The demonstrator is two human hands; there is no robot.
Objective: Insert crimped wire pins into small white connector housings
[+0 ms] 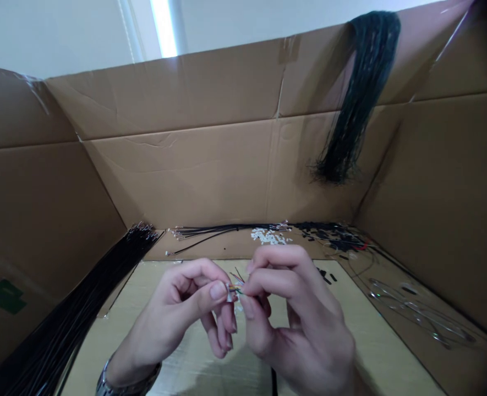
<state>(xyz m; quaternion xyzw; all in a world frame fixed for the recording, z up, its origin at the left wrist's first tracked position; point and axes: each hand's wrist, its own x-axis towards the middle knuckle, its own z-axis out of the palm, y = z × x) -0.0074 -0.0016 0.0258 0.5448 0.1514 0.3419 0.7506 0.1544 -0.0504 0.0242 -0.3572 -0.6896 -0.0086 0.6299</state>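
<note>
Between the thumb and forefinger of my left hand (185,308) is a small white connector (229,292), partly covered by the thumb. Thin coloured wires (238,287) run from it toward my right hand (296,308), whose thumb and fingers pinch them. Some loose wire ends stick up between the hands. Below my right hand a black cable (273,380) hangs down; its link to the wires is hidden by the palm. Both hands are held above the pale board, close together.
A thick bundle of black cables (82,297) lies at the left. Finished-looking cables (226,227), white connectors (268,236) and black pieces (334,236) lie along the back. Dark strands (362,93) hang over the cardboard wall (185,176). Eyeglasses (416,313) rest at the right.
</note>
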